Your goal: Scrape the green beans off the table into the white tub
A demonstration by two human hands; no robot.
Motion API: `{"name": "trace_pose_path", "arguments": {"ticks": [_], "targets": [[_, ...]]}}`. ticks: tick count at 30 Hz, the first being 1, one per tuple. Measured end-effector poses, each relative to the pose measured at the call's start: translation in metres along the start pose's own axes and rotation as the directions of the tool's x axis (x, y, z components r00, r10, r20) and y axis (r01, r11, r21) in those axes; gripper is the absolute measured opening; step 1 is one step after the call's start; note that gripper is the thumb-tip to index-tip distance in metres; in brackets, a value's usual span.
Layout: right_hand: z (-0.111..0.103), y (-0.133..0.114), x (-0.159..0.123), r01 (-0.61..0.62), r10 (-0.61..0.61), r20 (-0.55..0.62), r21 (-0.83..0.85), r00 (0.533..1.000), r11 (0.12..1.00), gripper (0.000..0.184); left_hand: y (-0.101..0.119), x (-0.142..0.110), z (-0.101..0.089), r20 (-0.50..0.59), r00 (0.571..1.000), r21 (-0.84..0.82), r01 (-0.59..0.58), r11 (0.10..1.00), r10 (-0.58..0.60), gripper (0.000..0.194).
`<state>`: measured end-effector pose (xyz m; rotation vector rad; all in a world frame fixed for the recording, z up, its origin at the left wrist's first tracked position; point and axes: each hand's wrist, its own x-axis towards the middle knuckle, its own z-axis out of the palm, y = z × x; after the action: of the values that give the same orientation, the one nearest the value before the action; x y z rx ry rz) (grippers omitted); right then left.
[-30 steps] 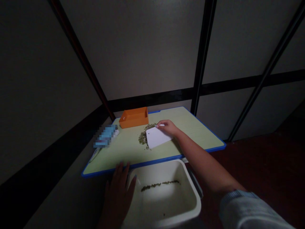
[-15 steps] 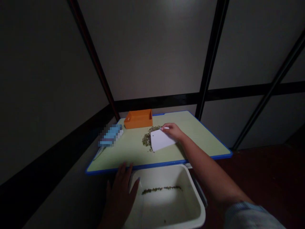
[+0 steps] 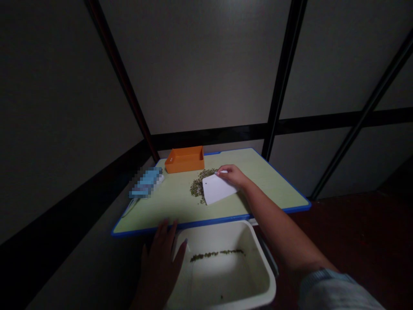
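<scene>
One tub (image 3: pixel 226 234), one tray (image 3: pixel 185 166); right hand (image 3: pixel 233 175) holds one card (image 3: pixel 218 189).

White sheet (image 3: pixel 217 189) is looking smooth, matt; paper or plastic, hard to tell. Tabletop (image 3: pixel 267 185) is looking smooth; blue edging (image 3: pixel 206 223), white tub (image 3: pixel 222 237), orange tray (image 3: pixel 185 167) are reading plastic. Green bits (image 3: pixel 197 188) are looking rough. Sleeve (image 3: pixel 332 288) is showing cloth; black wall strip (image 3: pixel 209 137) is looking glossy.

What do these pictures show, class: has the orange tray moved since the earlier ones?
No. The orange tray keeps its place near the far left corner of the blue-edged table; both shift together in view.
</scene>
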<state>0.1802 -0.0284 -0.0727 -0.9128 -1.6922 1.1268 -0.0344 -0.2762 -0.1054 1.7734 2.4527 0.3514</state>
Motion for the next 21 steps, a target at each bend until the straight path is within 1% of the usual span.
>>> {"name": "trace_pose_path", "arguments": {"ticks": [3, 6, 12, 17, 21], "targets": [[0.0006, -0.0001, 0.0004, 0.016, -0.016, 0.001, -0.002, 1.0, 1.0, 0.038, -0.0013, 0.0, 0.001, -0.01, 1.0, -0.014, -0.004, 1.0, 0.003, 0.053], [-0.0004, -0.0003, 0.0011, 0.021, -0.021, 0.003, 0.004, 1.0, 1.0, 0.037, -0.0015, 0.0007, 0.0023, -0.014, 1.0, 0.009, 0.0, 1.0, 0.001, 0.053], [-0.0011, -0.0012, 0.0007, 0.024, -0.023, -0.03, 0.032, 0.999, 0.999, 0.037, -0.0026, 0.0026, 0.0039, -0.003, 1.0, 0.034, 0.01, 0.999, -0.01, 0.052], [0.004, -0.001, -0.0004, 0.023, -0.023, -0.006, -0.005, 1.0, 1.0, 0.035, -0.0038, 0.0011, 0.0043, -0.009, 1.0, 0.022, 0.007, 1.0, -0.006, 0.053], [0.003, -0.0009, 0.0006, 0.034, -0.034, -0.006, -0.022, 0.999, 0.999, 0.034, -0.0035, 0.0005, 0.004, -0.004, 1.0, 0.032, 0.006, 0.999, -0.006, 0.053]]}}
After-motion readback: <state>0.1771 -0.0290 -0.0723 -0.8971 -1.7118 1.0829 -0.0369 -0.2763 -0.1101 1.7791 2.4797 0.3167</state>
